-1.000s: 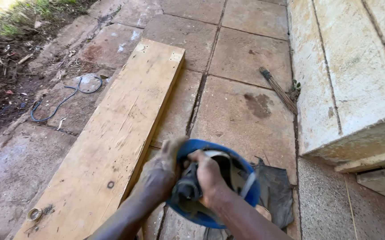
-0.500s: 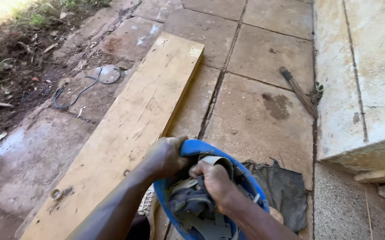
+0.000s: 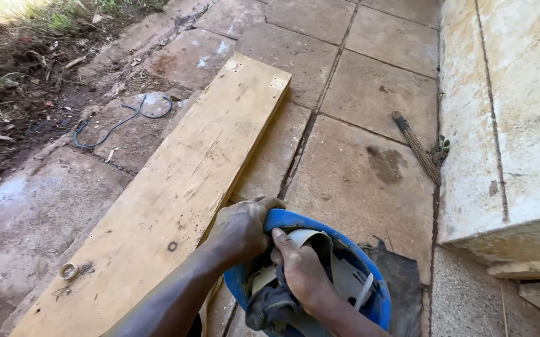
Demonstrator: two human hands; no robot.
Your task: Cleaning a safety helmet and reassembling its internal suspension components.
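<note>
From the blue hard hat (image 3: 320, 274), bare paving (image 3: 357, 181) lies open toward 12 and 1 o'clock. At 10 to 11 o'clock the long wooden plank (image 3: 182, 187) blocks the low path; a small metal ring (image 3: 68, 271) sits on its near end. Toward 2 o'clock a stick broom (image 3: 416, 146) lies against the raised concrete step (image 3: 507, 125), which walls off 3 o'clock. A dark cloth (image 3: 404, 284) lies just beside at 4 o'clock. A blue cable (image 3: 123, 118) loops well beyond the plank.

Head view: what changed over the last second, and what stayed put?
The right hand pushed deeper into the blue hard hat, onto the dark cloth inside. The left hand kept its grip on the rim. The wooden plank, blue wire and stick broom lie unchanged; only the camera shifted.
</note>
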